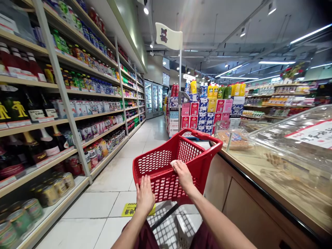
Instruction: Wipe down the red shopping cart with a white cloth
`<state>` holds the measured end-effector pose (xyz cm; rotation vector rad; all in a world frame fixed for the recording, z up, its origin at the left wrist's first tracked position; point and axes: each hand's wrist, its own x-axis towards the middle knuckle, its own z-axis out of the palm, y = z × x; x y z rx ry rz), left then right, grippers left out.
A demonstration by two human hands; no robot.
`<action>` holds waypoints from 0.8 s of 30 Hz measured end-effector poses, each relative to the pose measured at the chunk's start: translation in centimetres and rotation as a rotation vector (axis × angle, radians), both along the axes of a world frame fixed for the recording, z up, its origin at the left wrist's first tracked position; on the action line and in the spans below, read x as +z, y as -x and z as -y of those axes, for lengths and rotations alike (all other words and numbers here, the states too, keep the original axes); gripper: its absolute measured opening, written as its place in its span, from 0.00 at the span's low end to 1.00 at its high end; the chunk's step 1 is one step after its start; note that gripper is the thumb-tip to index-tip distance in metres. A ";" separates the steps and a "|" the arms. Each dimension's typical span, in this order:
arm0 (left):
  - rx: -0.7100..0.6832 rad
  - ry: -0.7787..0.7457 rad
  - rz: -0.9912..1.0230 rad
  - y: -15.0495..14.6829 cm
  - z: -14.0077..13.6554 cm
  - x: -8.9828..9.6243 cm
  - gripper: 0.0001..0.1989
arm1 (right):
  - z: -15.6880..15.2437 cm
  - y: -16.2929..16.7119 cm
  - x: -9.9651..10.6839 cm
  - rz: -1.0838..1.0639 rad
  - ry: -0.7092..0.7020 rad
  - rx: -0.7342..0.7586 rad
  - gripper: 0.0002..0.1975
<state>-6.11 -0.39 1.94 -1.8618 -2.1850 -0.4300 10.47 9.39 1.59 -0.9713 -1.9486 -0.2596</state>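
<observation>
A red plastic shopping cart (pixel 166 183) with perforated walls stands side-on in front of me. My left hand (pixel 145 196) lies against its near wall at the left corner, fingers stretched out by the rim. Farther right along the same rim, my right hand (pixel 183 175) is closed on a small white cloth (pixel 173 162). That cloth sits at the rim under my fingertips, mostly covered by them; it could be a wipe. Inside the basket no goods show. From the cart rises a pole with a cream flag (pixel 169 36) bearing a bear.
Shelves (pixel 103 117) of bottles and cans line the left. A wooden counter (pixel 233 193) with clear plastic covers (pixel 293 138) stands close on the right. Stacked drink cartons (pixel 190 116) rise beyond the cart. A yellow floor sticker (pixel 129 209) lies on the tiles.
</observation>
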 end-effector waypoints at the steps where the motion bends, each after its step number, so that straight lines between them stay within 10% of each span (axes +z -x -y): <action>1: 0.009 0.010 0.003 -0.2 0.0 0.1 0.35 | 0.1 0.0 0.0 -0.009 0.003 -0.019 0.17; 7: -0.027 0.064 -0.023 -0.5 0.3 0.7 0.33 | 2.1 2.9 -1.1 0.147 -0.097 0.199 0.17; 13: 0.008 0.013 0.010 -0.4 -0.1 0.2 0.34 | 0.4 -0.2 -0.1 0.026 -0.020 -0.042 0.18; 19: -0.012 0.019 0.048 0.1 0.1 0.4 0.33 | 1.0 2.1 -1.0 0.133 -0.082 0.152 0.16; 24: 0.098 0.034 0.101 1.4 0.5 0.8 0.33 | -1.5 -3.2 -0.5 -0.046 0.006 -0.051 0.20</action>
